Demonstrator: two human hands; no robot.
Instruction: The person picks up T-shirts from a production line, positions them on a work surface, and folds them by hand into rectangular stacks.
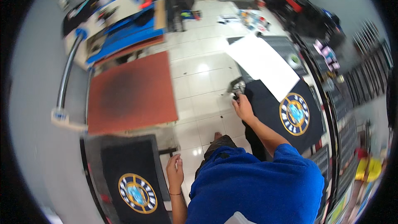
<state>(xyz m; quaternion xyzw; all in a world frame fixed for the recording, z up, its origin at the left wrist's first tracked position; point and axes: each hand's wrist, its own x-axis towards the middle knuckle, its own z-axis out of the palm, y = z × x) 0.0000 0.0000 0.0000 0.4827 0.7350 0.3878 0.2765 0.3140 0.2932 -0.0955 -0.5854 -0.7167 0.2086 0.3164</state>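
Observation:
My right hand [244,110] reaches to the near-left corner of a black shirt [265,116] spread on a flat board. Its fingers are closed round a small dark thing beside a metal bracket [237,84]; blur hides what that is. A round gold, navy and light-blue print [294,114] marks this shirt. Partly over its far end lies a large white sheet [261,64]. My left hand [175,171] hangs beside a second board, holding nothing, fingers loosely bent and apart. On that board is another black shirt [112,161] bearing a matching round print [138,193].
A reddish-brown flat pad [132,93] stands at the left, with a blue board [124,39] and clutter beyond it. Behind the right-hand boards runs a dark rail [319,83]. Jars and papers [253,20] lie on the tiled floor [199,79] ahead.

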